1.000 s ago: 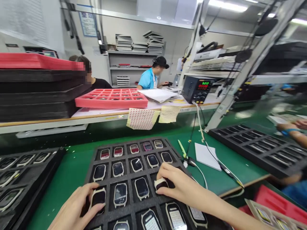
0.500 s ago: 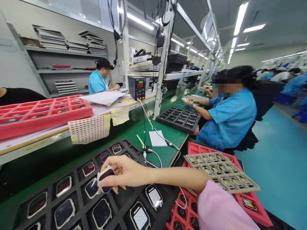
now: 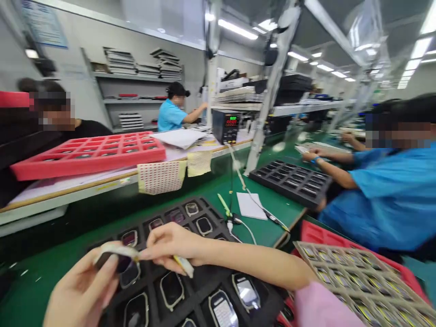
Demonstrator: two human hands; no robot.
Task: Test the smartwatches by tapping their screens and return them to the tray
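Held watch [image 3: 117, 250]: a pale, off-white frame curving around a dark, glossy face, tilted nearly edge-on so the rim shows as an arc; a small yellowish spot sits at its right end, too blurred to make out.
Where it is: raised above the black tray [image 3: 196, 293], in front of the person's body.
Left hand [image 3: 81, 286]: pinches the watch, thumb across the dark face, fingers behind it.
Right hand [image 3: 179, 245]: thumb and forefinger pressed close together at the watch's right end; whether they pinch the rim or something small there cannot be told.
Under the right palm: a pale piece with yellow on it [image 3: 184, 267] sticks out below the curled fingers, its nature unclear.
Tray contents: more pale-framed watches, most with dark faces, some reddish; two near the right arm, including the lit watch [image 3: 223, 309], show bright screens.
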